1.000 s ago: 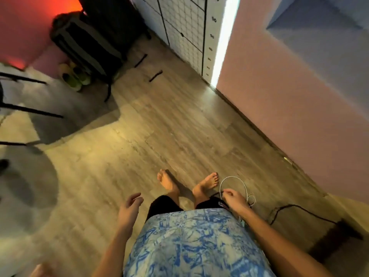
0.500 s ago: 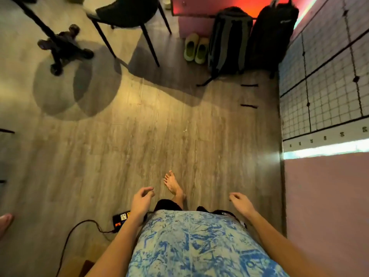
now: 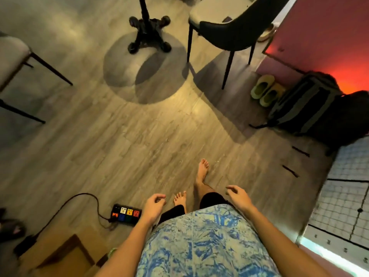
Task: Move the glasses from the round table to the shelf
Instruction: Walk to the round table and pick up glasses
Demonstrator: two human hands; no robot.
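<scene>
Far left, grey-cushioned chair (image 3: 12, 54) on thin dark legs. Lower, black power strip (image 3: 126, 213) with coloured sockets on the wood-plank floor (image 3: 119, 148). Just right of it, left hand (image 3: 153, 206): empty, fingers loosely curled. Top centre, black four-footed pedestal base (image 3: 148, 37), probably the round table's; tabletop and glasses out of view. Presumably light, stiff, slippery, breakable: best gripped round the body, never by the rim. Right hand (image 3: 238, 198): empty too, fingers relaxed and half spread. Further right, dark shell-backed chair (image 3: 229, 31), pale green slippers (image 3: 263, 89), grey-and-black backpack (image 3: 303, 104) leaning by the wall; contents hidden, open or closed impossible to tell.
</scene>
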